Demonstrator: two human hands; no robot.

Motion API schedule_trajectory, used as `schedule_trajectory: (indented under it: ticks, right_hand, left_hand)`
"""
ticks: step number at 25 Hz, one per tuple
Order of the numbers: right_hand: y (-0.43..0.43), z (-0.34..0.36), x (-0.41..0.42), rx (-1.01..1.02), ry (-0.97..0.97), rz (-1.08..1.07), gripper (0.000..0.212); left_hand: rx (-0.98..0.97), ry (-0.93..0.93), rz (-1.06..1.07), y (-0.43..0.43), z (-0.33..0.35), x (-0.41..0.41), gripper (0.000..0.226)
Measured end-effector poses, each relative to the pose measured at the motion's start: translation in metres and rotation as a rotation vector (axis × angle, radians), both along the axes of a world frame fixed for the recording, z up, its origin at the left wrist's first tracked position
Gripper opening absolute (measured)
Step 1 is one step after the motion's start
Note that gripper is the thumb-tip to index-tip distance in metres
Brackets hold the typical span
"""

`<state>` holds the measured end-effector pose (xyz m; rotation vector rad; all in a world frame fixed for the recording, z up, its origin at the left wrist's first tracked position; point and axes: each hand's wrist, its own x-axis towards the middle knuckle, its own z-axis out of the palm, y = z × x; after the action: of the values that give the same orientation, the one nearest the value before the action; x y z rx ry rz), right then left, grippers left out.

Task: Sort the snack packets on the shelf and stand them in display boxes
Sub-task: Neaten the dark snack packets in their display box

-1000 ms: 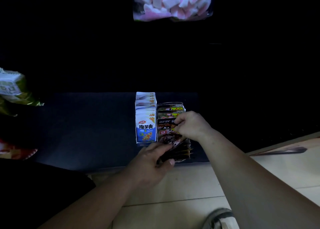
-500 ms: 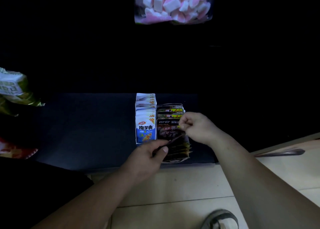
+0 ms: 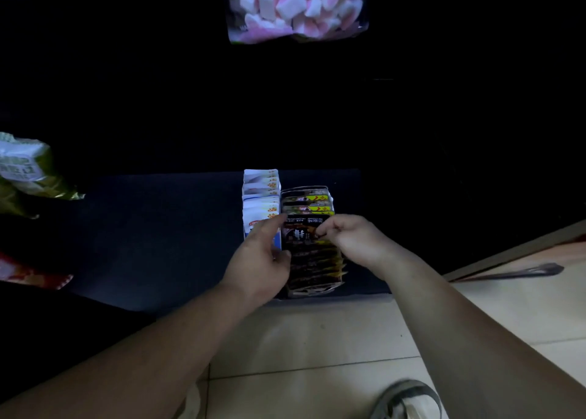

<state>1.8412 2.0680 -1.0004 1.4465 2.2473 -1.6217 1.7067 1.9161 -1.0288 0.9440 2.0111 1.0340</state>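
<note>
A person's right hand (image 3: 352, 241), fingers curled tight, pinches the top right corner of a dark packet (image 3: 298, 234) that stands upright. The left hand (image 3: 260, 256) holds the same packet's left edge, with the forefinger stretched to its top corner and the thumb pressed lower down; the other fingers are hidden.

The packet stands in a row of dark packets (image 3: 312, 263) inside a display box (image 3: 304, 187) at the front edge of a dark shelf (image 3: 142, 228). More of the row, with yellow-striped tops, stands behind it at 12 o'clock.

Touching the box at 9 o'clock is a row of white-and-blue packets (image 3: 261, 193), also upright, partly covered by the left hand.

Far off at 12 o'clock hangs a bag of pink and white marshmallows (image 3: 298, 6). At 9 o'clock lie a green bag (image 3: 22, 171) and a red packet (image 3: 28, 272). At 6 o'clock are pale floor tiles (image 3: 317, 339) and a shoe (image 3: 406, 399).
</note>
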Motion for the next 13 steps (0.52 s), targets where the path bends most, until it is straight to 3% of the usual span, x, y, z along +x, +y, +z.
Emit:
schedule_trajectory:
  ticks: [2, 4, 8, 13]
  right_hand:
    - [0.005, 0.003, -0.001, -0.032, 0.082, -0.170, 0.024]
    - [0.009, 0.002, 0.000, 0.111, 0.150, -0.285, 0.027]
    - [0.010, -0.007, -0.009, 0.182, 0.140, -0.196, 0.033]
    - [0.012, -0.013, -0.017, 0.185, 0.043, -0.159, 0.022]
  left_hand:
    - [-0.078, 0.005, -0.090, 0.005, 0.008, -0.001, 0.043]
    - [-0.151, 0.048, -0.155, -0.001, 0.009, 0.000, 0.031]
    - [-0.106, -0.100, -0.070, -0.019, 0.001, 0.014, 0.028]
    - [-0.024, -0.276, -0.002, -0.028, -0.002, 0.024, 0.035]
